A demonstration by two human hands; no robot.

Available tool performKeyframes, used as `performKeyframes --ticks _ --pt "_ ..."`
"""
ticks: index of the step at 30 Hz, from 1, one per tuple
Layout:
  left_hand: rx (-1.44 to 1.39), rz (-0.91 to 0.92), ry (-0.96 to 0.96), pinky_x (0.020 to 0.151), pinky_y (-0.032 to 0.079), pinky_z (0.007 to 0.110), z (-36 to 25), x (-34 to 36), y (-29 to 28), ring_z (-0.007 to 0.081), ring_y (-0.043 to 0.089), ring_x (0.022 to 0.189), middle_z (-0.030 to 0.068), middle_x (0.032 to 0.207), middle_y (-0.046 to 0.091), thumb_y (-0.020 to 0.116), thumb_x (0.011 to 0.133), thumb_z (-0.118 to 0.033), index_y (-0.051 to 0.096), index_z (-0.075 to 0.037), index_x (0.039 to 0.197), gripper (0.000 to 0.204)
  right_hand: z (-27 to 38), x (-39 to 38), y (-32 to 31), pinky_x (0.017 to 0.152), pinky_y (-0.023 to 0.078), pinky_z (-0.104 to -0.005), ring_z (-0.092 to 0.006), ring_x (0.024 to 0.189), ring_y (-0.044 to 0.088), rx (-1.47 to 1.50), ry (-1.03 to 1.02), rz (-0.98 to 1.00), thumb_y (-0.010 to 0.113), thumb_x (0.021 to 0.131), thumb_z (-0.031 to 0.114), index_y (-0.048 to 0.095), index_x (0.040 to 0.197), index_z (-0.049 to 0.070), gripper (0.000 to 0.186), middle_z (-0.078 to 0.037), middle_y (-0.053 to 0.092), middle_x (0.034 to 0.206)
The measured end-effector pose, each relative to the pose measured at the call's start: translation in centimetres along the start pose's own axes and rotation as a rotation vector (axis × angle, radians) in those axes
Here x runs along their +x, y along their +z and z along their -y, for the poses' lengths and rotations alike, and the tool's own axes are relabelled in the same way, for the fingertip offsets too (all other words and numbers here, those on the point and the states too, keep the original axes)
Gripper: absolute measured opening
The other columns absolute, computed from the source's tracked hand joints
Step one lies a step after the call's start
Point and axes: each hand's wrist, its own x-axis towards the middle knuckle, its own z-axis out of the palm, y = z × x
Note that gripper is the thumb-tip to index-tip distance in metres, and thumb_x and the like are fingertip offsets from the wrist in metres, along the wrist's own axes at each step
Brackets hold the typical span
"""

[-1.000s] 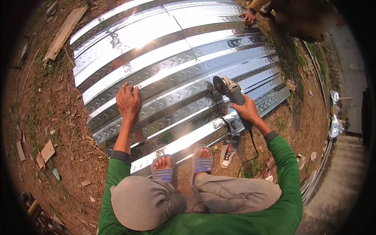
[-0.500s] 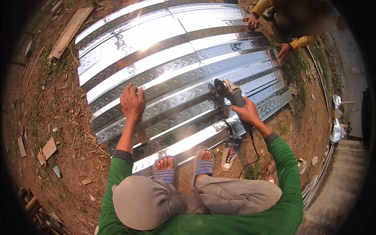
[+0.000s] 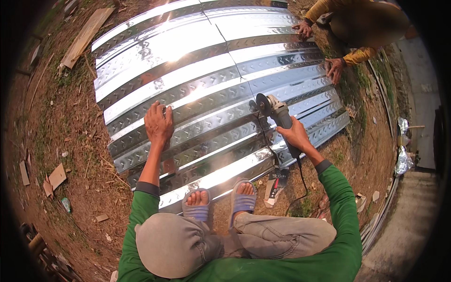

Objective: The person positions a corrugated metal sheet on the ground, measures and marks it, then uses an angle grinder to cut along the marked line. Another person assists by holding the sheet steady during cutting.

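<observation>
A: Right hand [image 3: 294, 135]?
B: Fingers grasp grinder [image 3: 282, 117]; grey barrel body, dark round disc [image 3: 263, 104]; held over sheet [image 3: 202, 105], right of centre;
A: Left hand [image 3: 159, 123]?
B: Released, fingers resting on sheet; shiny ribbed metal, chevron-embossed

Over on the left, I see a weathered wooden plank [image 3: 88, 37] lying slantwise on the brown, straw-littered ground [image 3: 87, 136]. Lower down sit a torn tan scrap [image 3: 58, 176], a crumpled greenish plastic piece [image 3: 66, 205] and a smaller brown chip [image 3: 102, 217]. Across on the right, crumpled silver foil [image 3: 402, 160] lies beside the grey concrete [image 3: 387, 239], and a black-and-white printed card [image 3: 274, 189] rests on the dirt nearer the middle.
</observation>
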Motion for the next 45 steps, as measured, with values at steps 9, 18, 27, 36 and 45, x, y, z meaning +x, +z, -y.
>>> performKeyframes --ticks 9,18,27,36,45 --pt "-0.038 -0.003 -0.001 0.119 0.039 0.052 -0.1 0.0 -0.4 0.0383 0.058 0.139 0.0190 0.147 0.065 0.059 0.108 -0.038 0.074 -0.005 0.123 0.039 1.8 2.0 -0.4 0.096 0.059 -0.0502 -0.0459 0.112 0.076 0.010 -0.070 0.010 0.086 0.084 0.046 0.062 0.134 -0.015 0.082 -0.035 0.076 0.116" --pt "-0.042 -0.018 -0.014 0.119 0.040 0.052 0.2 0.0 0.1 0.0374 0.058 0.139 0.0180 0.148 0.065 0.060 0.107 -0.038 0.073 -0.005 0.121 0.038 3.6 4.5 -0.3 0.097 0.059 -0.0506 -0.0468 0.113 0.075 -0.051 -0.116 -0.057 0.085 0.084 0.047 0.063 0.132 -0.016 0.082 -0.036 0.075 0.116" --pt "-0.032 -0.008 -0.011 0.119 0.039 0.052 0.1 -0.1 0.0 0.0371 0.057 0.140 0.0178 0.150 0.064 0.059 0.107 -0.038 0.073 -0.004 0.121 0.039 4.2 6.6 -0.1 0.088 0.060 -0.0471 -0.0400 0.100 0.078 -0.052 -0.146 -0.092 0.087 0.082 0.046 0.066 0.128 -0.016 0.080 -0.031 0.077 0.107" --pt "-0.037 -0.012 -0.013 0.119 0.039 0.052 0.2 -0.1 0.1 0.0373 0.057 0.140 0.0175 0.149 0.064 0.059 0.108 -0.038 0.073 -0.005 0.122 0.039 7.0 8.4 -1.2 0.094 0.060 -0.0507 -0.0451 0.107 0.077 -0.064 -0.111 -0.057 0.083 0.081 0.044 0.065 0.126 -0.016 0.077 -0.035 0.076 0.112" --pt "-0.044 -0.034 0.003 0.119 0.039 0.052 0.5 -0.1 0.3 0.0371 0.058 0.139 0.0178 0.146 0.065 0.061 0.107 -0.039 0.073 -0.005 0.121 0.039 8.4 9.0 -1.8 0.093 0.061 -0.0484 -0.0419 0.105 0.079 -0.056 -0.073 0.005 0.084 0.082 0.043 0.066 0.126 -0.013 0.073 -0.031 0.078 0.111"
